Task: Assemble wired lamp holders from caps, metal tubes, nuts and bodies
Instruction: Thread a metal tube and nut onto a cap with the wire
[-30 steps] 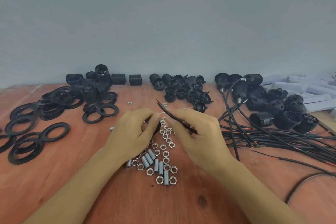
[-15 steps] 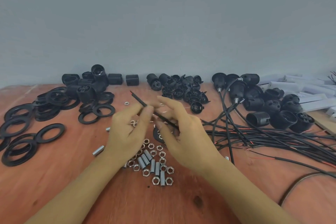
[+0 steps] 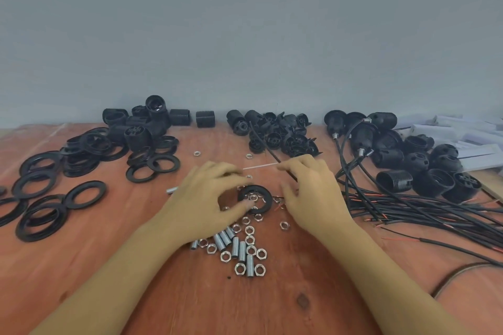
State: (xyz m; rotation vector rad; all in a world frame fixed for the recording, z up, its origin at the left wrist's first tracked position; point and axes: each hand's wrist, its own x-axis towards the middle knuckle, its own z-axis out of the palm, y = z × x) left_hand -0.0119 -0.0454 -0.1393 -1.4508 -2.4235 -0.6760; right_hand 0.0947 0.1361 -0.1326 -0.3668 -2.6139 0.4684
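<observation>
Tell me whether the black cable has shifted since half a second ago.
Yes. The tip of the black cable swung right and away, from the loose nut to the cap pile.

Black cap (image 3: 268,200) flat among silver nuts (image 3: 250,240), tubes (image 3: 235,247).

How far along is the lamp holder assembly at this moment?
Done: several wired holders lie at the back right. In hand: the right hand pinches a black wire, and the left hand touches a cap. Left: many loose nuts, tubes, bodies and bundled wires.
</observation>
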